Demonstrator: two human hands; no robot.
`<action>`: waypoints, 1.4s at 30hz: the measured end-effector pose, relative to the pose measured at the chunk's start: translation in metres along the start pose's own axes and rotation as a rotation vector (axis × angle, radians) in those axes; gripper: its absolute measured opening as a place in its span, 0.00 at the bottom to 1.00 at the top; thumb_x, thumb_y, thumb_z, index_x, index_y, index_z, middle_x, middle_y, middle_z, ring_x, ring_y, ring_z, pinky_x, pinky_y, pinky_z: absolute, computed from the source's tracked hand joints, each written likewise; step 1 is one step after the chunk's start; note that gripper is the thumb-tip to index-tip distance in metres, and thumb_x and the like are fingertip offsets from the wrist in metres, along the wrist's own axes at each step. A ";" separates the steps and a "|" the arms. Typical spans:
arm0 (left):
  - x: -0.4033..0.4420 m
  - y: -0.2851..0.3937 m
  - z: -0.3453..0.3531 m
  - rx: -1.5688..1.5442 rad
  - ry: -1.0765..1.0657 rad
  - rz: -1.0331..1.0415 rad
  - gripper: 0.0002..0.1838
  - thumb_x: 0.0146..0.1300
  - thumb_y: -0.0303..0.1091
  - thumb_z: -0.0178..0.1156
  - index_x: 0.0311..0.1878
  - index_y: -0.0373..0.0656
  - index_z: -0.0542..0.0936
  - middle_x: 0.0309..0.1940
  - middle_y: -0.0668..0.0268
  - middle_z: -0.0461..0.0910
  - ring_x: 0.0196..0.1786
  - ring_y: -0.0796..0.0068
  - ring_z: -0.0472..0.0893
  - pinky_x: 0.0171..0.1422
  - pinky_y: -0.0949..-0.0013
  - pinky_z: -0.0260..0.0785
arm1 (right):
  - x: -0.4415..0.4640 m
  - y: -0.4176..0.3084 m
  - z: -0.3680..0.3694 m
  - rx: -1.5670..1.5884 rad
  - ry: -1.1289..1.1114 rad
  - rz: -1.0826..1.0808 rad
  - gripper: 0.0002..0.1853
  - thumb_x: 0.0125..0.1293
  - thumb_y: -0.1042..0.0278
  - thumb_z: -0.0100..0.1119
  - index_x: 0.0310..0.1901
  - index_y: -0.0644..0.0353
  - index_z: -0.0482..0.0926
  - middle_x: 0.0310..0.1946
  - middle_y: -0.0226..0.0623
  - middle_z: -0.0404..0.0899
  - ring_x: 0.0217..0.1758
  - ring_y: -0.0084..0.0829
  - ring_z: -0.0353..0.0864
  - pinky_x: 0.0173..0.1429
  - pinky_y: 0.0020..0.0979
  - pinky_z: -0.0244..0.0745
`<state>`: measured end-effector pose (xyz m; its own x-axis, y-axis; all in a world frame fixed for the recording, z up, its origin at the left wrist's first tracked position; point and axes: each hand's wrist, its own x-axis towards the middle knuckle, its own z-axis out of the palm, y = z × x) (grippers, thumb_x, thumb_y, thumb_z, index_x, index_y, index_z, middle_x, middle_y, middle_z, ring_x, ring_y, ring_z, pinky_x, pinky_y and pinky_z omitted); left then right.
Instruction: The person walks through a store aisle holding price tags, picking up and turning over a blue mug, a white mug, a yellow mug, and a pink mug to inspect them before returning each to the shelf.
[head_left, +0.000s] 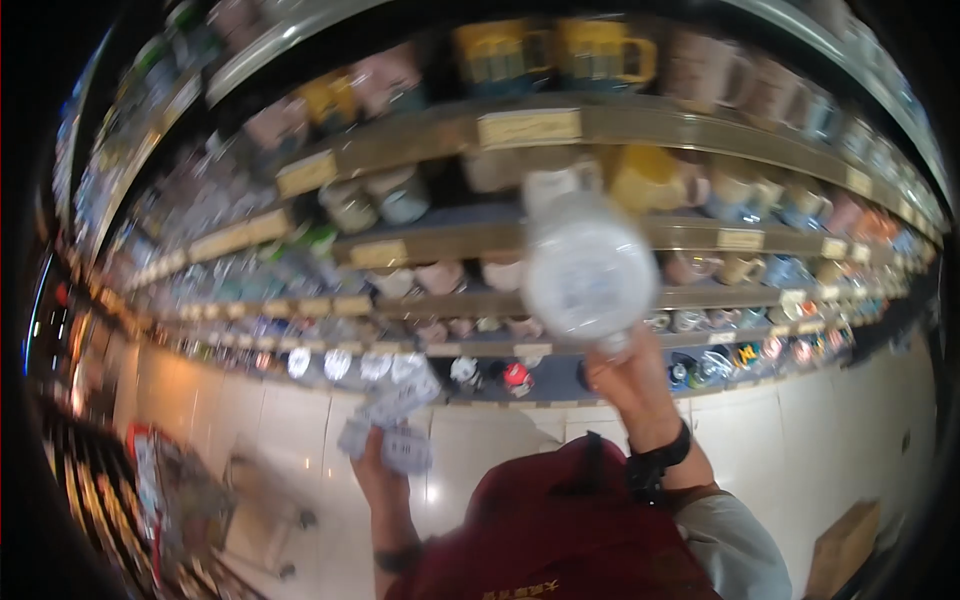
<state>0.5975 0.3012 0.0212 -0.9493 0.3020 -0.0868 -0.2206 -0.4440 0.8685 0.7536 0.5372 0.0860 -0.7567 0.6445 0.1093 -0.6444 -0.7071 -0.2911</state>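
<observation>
In my right hand [625, 375] is a white mug [588, 272], raised before the shelves with its round base turned toward me. My fingers close on its lower side, partly hidden and blurred; faint marks on the base are too smeared to read. Lower on the left, my left hand [376, 478] grips printed white price labels [405, 448], a strip of which sticks up past the fingers. Behind the raised mug are shelf rows of cups, among them a yellow mug [645, 180].
Long tiered shelves [690, 130] curve across the view, filled with cups and fronted by price tags [530, 127]. A blurred cart [260, 510] stands on the tiled floor at lower left. A brown cardboard box [845, 550] sits at lower right.
</observation>
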 end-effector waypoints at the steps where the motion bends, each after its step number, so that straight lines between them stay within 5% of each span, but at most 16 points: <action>1: 0.005 0.008 0.000 -0.014 -0.005 0.035 0.16 0.57 0.26 0.50 0.48 0.33 0.65 0.38 0.57 0.73 0.39 0.67 0.76 0.41 0.68 0.71 | 0.003 0.000 -0.009 0.028 -0.061 0.032 0.11 0.60 0.68 0.46 0.44 0.61 0.68 0.36 0.35 0.74 0.32 0.20 0.75 0.29 0.17 0.74; 8: 0.012 0.036 0.029 -0.092 -0.012 0.136 0.11 0.57 0.26 0.49 0.44 0.32 0.68 0.36 0.56 0.75 0.39 0.66 0.77 0.43 0.68 0.70 | 0.006 0.002 -0.014 0.096 0.101 0.028 0.12 0.63 0.65 0.45 0.43 0.65 0.66 0.33 0.37 0.71 0.27 0.22 0.71 0.21 0.14 0.71; 10: 0.010 0.036 0.032 -0.094 -0.043 0.126 0.11 0.58 0.26 0.49 0.44 0.32 0.68 0.36 0.55 0.75 0.38 0.66 0.77 0.43 0.68 0.70 | 0.004 0.004 0.000 -0.004 0.338 -0.081 0.13 0.63 0.65 0.45 0.44 0.66 0.65 0.32 0.39 0.70 0.26 0.20 0.70 0.20 0.12 0.70; 23: 0.010 0.033 0.027 -0.144 -0.087 0.106 0.10 0.59 0.25 0.49 0.44 0.34 0.69 0.38 0.60 0.75 0.38 0.72 0.77 0.42 0.73 0.71 | 0.002 0.003 -0.021 0.031 0.262 -0.013 0.13 0.64 0.68 0.43 0.45 0.68 0.64 0.33 0.40 0.68 0.25 0.18 0.69 0.21 0.13 0.71; 26: 0.009 0.031 0.024 -0.135 -0.076 0.097 0.11 0.58 0.24 0.49 0.44 0.33 0.69 0.38 0.59 0.75 0.38 0.72 0.77 0.42 0.73 0.71 | 0.008 0.004 -0.027 -0.022 0.078 -0.015 0.13 0.63 0.67 0.42 0.47 0.63 0.66 0.37 0.34 0.73 0.32 0.21 0.74 0.31 0.17 0.73; 28: 0.008 0.028 0.018 -0.120 -0.018 0.106 0.11 0.58 0.24 0.49 0.44 0.32 0.69 0.37 0.59 0.75 0.39 0.71 0.77 0.42 0.72 0.70 | 0.018 0.016 0.005 -0.601 0.339 -0.291 0.14 0.62 0.66 0.42 0.50 0.59 0.64 0.37 0.32 0.71 0.30 0.22 0.74 0.30 0.19 0.72; 35: -0.002 0.016 -0.007 -0.058 0.081 0.129 0.14 0.58 0.26 0.49 0.47 0.31 0.65 0.37 0.54 0.74 0.38 0.65 0.77 0.41 0.68 0.72 | 0.085 0.010 0.003 -1.781 0.020 -0.403 0.17 0.58 0.73 0.46 0.51 0.55 0.63 0.37 0.41 0.71 0.33 0.33 0.74 0.34 0.30 0.71; 36: -0.004 0.015 -0.009 -0.054 0.071 0.128 0.14 0.58 0.26 0.49 0.47 0.31 0.65 0.37 0.54 0.74 0.38 0.65 0.77 0.41 0.68 0.72 | 0.101 0.012 0.005 -1.778 0.030 -0.409 0.17 0.58 0.73 0.46 0.51 0.55 0.63 0.37 0.41 0.71 0.33 0.33 0.74 0.34 0.30 0.71; 38: -0.009 0.017 -0.013 -0.066 0.158 0.116 0.14 0.57 0.25 0.50 0.46 0.29 0.65 0.36 0.53 0.74 0.38 0.65 0.77 0.39 0.67 0.73 | 0.133 0.018 0.004 -1.901 -0.240 -0.876 0.18 0.56 0.73 0.48 0.50 0.53 0.64 0.35 0.44 0.70 0.33 0.42 0.73 0.33 0.36 0.71; 42: -0.016 0.014 -0.022 -0.046 0.294 0.158 0.15 0.56 0.25 0.50 0.46 0.29 0.65 0.35 0.54 0.74 0.36 0.65 0.78 0.36 0.67 0.73 | 0.173 0.030 0.001 -1.965 -0.298 -0.957 0.19 0.55 0.74 0.49 0.50 0.51 0.65 0.34 0.44 0.70 0.35 0.45 0.72 0.35 0.41 0.70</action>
<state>0.6050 0.2716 0.0240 -0.9950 -0.0270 -0.0958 -0.0691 -0.5056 0.8600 0.6036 0.6271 0.0972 -0.4866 0.3333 0.8076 0.0233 0.9290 -0.3694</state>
